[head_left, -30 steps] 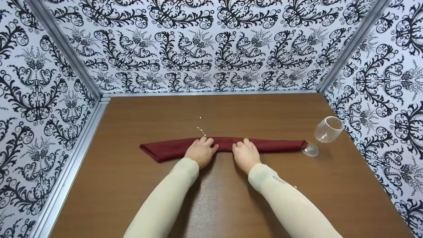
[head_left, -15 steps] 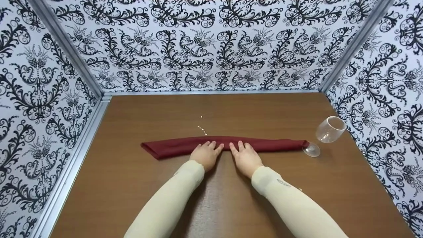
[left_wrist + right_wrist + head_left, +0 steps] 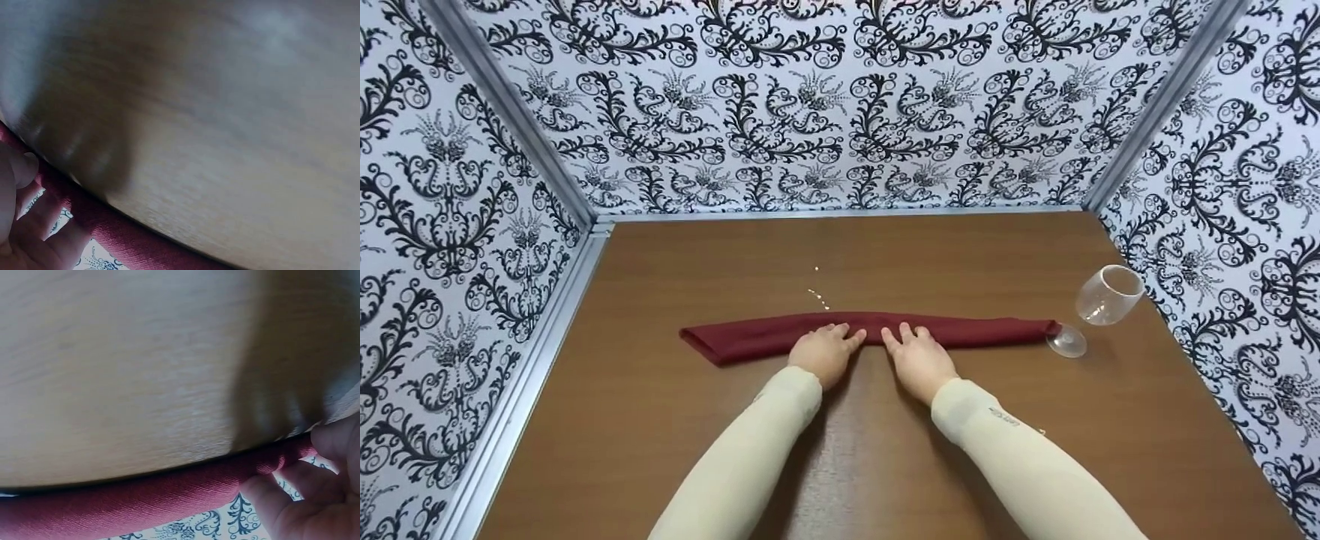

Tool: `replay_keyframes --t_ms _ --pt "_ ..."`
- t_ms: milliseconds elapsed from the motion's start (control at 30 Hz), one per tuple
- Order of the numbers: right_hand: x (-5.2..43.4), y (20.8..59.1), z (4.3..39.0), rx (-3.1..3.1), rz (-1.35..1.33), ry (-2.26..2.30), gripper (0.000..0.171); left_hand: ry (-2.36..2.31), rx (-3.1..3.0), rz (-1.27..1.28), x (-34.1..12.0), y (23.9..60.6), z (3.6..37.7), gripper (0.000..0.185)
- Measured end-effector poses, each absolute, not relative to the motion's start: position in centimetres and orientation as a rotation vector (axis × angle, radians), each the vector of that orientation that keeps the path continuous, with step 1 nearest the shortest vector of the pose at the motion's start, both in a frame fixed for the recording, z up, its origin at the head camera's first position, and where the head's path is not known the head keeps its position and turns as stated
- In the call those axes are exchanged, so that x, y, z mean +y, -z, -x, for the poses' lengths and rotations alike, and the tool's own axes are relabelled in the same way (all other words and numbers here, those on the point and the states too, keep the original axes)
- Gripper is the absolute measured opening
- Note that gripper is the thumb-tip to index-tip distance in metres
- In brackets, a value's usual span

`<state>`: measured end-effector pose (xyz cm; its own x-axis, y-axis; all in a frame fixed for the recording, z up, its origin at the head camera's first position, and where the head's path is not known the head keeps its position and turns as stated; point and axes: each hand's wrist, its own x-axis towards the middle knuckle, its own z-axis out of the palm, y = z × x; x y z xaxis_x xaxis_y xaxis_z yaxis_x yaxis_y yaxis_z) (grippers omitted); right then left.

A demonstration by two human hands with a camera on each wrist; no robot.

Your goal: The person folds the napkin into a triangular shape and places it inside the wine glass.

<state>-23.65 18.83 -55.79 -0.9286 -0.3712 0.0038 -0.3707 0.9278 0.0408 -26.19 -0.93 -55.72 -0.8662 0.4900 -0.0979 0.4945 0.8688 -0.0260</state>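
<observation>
A dark red cloth napkin (image 3: 757, 336), rolled or folded into a long narrow strip, lies across the middle of the table. My left hand (image 3: 821, 354) rests its spread fingertips on the near side of the strip, left of its centre. Just to the right, my right hand (image 3: 921, 364) touches the cloth the same way, fingers extended and apart. Both wrist views show fingertips pressed along the ribbed red cloth (image 3: 140, 503), with the wooden surface beyond. At the strip's right end stands a clear wine glass (image 3: 1108, 296), whose foot the cloth's tip overlaps in the head view.
The brown wooden table (image 3: 697, 255) is bounded by white walls with black scrollwork (image 3: 825, 105) and metal rails (image 3: 551, 360). Several small white specks (image 3: 819, 298) show on the table behind the cloth.
My fingers, bent over the cloth a second ago, have straightened and spread. Both hands have slid slightly toward the near edge of the strip, the left a little rightward. The glass stays put.
</observation>
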Motion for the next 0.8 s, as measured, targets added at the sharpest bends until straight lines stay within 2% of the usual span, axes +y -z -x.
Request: replay_keyframes --t_ms 200,467,633,800 --pt "19.1 56.1 24.2 -3.028 -0.594 0.024 0.044 0.105 3.031 -0.81 -1.0 56.2 26.7 0.046" --pt "19.6 56.3 24.7 -2.932 -0.596 -0.061 0.031 0.026 3.141 -0.837 -1.0 56.2 27.1 0.033" --pt "19.8 56.2 25.1 -2.901 -0.611 -0.108 0.027 -0.173 3.136 -0.715 -1.2 56.1 27.8 0.029" --pt "19.4 55.7 25.4 -2.933 -0.541 -0.131 0.027 -0.376 3.08 -0.54 -1.4 56.2 28.5 0.038"
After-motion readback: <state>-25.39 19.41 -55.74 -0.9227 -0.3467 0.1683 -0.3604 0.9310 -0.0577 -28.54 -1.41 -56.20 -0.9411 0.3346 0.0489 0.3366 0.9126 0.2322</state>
